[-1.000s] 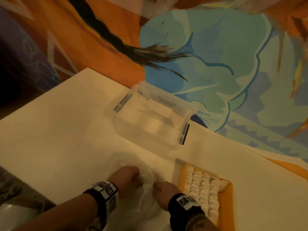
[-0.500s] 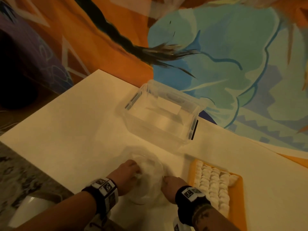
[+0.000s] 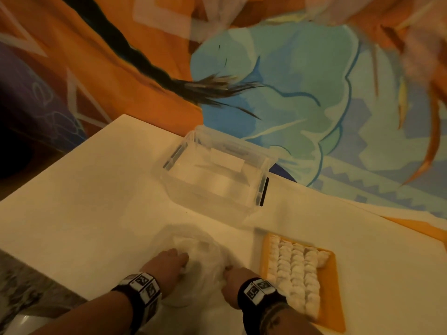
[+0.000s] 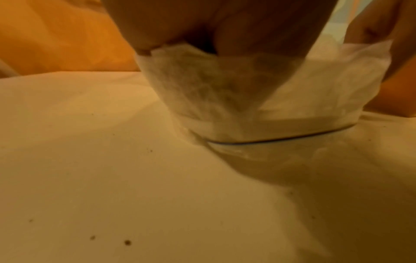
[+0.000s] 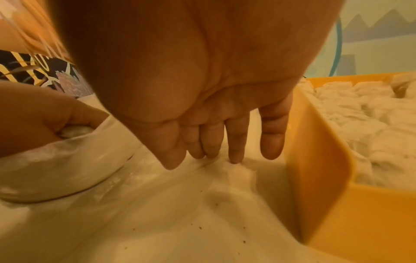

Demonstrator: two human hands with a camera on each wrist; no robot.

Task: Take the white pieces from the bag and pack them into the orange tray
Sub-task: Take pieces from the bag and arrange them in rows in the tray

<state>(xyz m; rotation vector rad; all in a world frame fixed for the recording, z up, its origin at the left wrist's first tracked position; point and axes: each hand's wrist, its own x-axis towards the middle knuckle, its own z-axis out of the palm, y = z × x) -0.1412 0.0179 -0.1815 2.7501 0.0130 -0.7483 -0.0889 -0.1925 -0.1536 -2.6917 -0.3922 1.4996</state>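
A clear plastic bag (image 3: 203, 252) lies on the white table near its front edge. My left hand (image 3: 169, 264) reaches into the bag's mouth, and its curled fingers (image 5: 45, 121) hold a white piece (image 5: 76, 130); the bag's film (image 4: 225, 92) hides the fingertips. My right hand (image 3: 235, 278) is at the bag's right side, its straight fingers (image 5: 234, 142) pressing the plastic flat on the table. Just right of it stands the orange tray (image 3: 336, 298), with rows of white pieces (image 3: 295, 274) along its left part. The tray's wall (image 5: 315, 160) is close to my little finger.
An empty clear plastic box (image 3: 217, 175) with dark latches stands behind the bag, near the table's far edge. A painted orange and blue wall rises behind the table. White tabletop (image 3: 84, 201) spreads out to the left.
The head view has shifted a little. Both hands stay at the bag, and the left hand's fingers have gone slightly further into its mouth.
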